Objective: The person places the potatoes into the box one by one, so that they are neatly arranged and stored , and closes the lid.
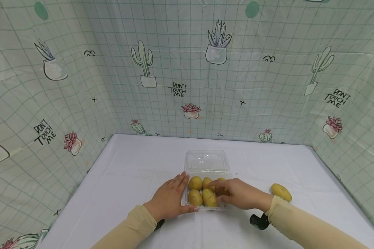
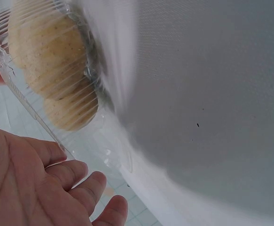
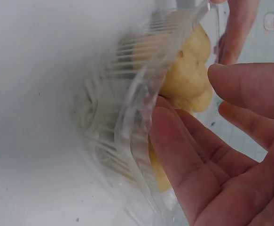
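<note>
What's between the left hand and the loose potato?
Head view, from left hand to loose potato: the open clear box of potatoes, then the right hand, its fingers at the box.

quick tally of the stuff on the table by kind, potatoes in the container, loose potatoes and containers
Potatoes in the container: 5
Loose potato: 1
Clear plastic container: 1
Total: 7

These are visible counts; the right hand covers part of the container, so anything fully hidden there isn't counted.
</note>
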The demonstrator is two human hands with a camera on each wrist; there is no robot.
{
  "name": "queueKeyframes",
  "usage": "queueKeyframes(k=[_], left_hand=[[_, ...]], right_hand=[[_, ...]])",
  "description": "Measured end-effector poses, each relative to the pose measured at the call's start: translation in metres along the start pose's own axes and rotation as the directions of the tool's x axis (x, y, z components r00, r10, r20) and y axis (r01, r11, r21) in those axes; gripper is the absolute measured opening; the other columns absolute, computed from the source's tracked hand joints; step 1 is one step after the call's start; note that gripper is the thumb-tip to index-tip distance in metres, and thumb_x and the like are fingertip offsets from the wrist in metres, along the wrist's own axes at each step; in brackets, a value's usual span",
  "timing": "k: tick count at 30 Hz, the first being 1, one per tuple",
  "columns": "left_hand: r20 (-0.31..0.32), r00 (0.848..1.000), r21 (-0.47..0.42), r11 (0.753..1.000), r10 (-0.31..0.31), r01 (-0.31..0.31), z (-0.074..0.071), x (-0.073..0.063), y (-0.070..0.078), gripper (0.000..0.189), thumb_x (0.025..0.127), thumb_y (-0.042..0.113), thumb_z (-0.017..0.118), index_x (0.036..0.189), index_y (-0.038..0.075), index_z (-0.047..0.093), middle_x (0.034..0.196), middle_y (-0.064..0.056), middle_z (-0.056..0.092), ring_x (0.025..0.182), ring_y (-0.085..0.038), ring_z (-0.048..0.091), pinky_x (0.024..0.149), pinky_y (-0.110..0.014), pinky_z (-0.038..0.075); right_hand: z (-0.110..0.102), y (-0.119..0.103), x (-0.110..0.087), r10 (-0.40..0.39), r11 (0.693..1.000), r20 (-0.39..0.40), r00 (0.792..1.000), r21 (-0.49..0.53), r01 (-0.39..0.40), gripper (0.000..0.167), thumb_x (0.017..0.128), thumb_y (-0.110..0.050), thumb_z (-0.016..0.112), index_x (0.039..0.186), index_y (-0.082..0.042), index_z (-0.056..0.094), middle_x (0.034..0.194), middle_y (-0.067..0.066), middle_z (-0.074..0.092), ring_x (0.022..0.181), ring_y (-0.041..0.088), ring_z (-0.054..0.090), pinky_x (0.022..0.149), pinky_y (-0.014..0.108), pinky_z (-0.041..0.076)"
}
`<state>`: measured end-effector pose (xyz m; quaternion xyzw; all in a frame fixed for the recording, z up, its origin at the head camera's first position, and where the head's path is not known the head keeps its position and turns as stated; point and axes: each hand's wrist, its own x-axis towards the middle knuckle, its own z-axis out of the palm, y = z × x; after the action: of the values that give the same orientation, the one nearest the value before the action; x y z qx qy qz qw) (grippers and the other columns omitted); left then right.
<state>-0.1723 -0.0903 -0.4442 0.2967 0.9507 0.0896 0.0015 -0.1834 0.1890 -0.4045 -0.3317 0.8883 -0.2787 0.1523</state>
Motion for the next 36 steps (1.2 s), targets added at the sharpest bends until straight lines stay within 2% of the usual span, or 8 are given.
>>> queueKeyframes(k=[5, 13, 19, 28, 36], left_hand=[[-0.006, 1.000, 0.001, 1.000, 0.001, -0.001, 0.000, 0.000, -0.001, 0.106, 0.086, 0.078, 0.050, 0.155, 0.000, 0.031, 0.159, -0.018, 0.028, 0.143, -0.032, 0.033, 0.113, -0.046, 0.033], [0.006, 1.000, 0.018, 1.000, -0.005, 0.005, 0.000, 0.001, -0.001, 0.108, 0.085, 0.081, 0.047, 0.155, 0.001, 0.030, 0.160, -0.017, 0.027, 0.144, -0.031, 0.032, 0.113, -0.045, 0.033], [0.009, 1.000, 0.014, 1.000, -0.007, 0.007, -0.001, 0.001, -0.001, 0.107, 0.085, 0.080, 0.049, 0.155, 0.001, 0.030, 0.160, -0.017, 0.028, 0.144, -0.031, 0.032, 0.113, -0.045, 0.032], [0.005, 1.000, 0.014, 1.000, -0.005, 0.005, -0.001, 0.001, -0.002, 0.107, 0.086, 0.079, 0.049, 0.155, 0.000, 0.031, 0.160, -0.017, 0.028, 0.144, -0.031, 0.033, 0.113, -0.045, 0.033], [0.011, 1.000, 0.019, 1.000, -0.007, 0.007, 0.001, 0.000, -0.001, 0.106, 0.086, 0.079, 0.050, 0.156, 0.001, 0.030, 0.160, -0.016, 0.027, 0.145, -0.030, 0.031, 0.113, -0.045, 0.032]], right_hand=[[-0.005, 0.002, -0.004, -0.002, 1.000, -0.014, 1.000, 0.008, 0.002, 0.047, 0.095, -0.013, 0.068, 0.141, -0.013, 0.056, 0.113, 0.009, 0.069, 0.098, 0.019, 0.067, 0.080, 0.034, 0.056], [-0.014, 0.003, -0.011, -0.003, 0.999, -0.015, 1.000, 0.033, 0.003, 0.045, 0.096, -0.015, 0.068, 0.140, -0.013, 0.056, 0.113, 0.006, 0.068, 0.091, 0.013, 0.066, 0.077, 0.031, 0.055], [-0.021, 0.005, -0.020, -0.016, 1.000, -0.043, 0.999, 0.022, 0.017, 0.045, 0.097, -0.015, 0.067, 0.140, -0.012, 0.056, 0.113, 0.005, 0.068, 0.089, 0.012, 0.065, 0.073, 0.029, 0.055], [-0.038, 0.013, -0.041, 0.010, 0.999, -0.061, 0.998, 0.036, -0.007, 0.044, 0.098, -0.020, 0.067, 0.140, -0.013, 0.057, 0.116, 0.007, 0.067, 0.092, 0.013, 0.066, 0.072, 0.029, 0.055], [-0.055, 0.037, -0.069, 0.062, 0.998, -0.106, 0.992, 0.010, -0.062, 0.045, 0.097, -0.022, 0.068, 0.140, -0.016, 0.056, 0.117, 0.002, 0.067, 0.094, 0.012, 0.065, 0.074, 0.029, 0.055]])
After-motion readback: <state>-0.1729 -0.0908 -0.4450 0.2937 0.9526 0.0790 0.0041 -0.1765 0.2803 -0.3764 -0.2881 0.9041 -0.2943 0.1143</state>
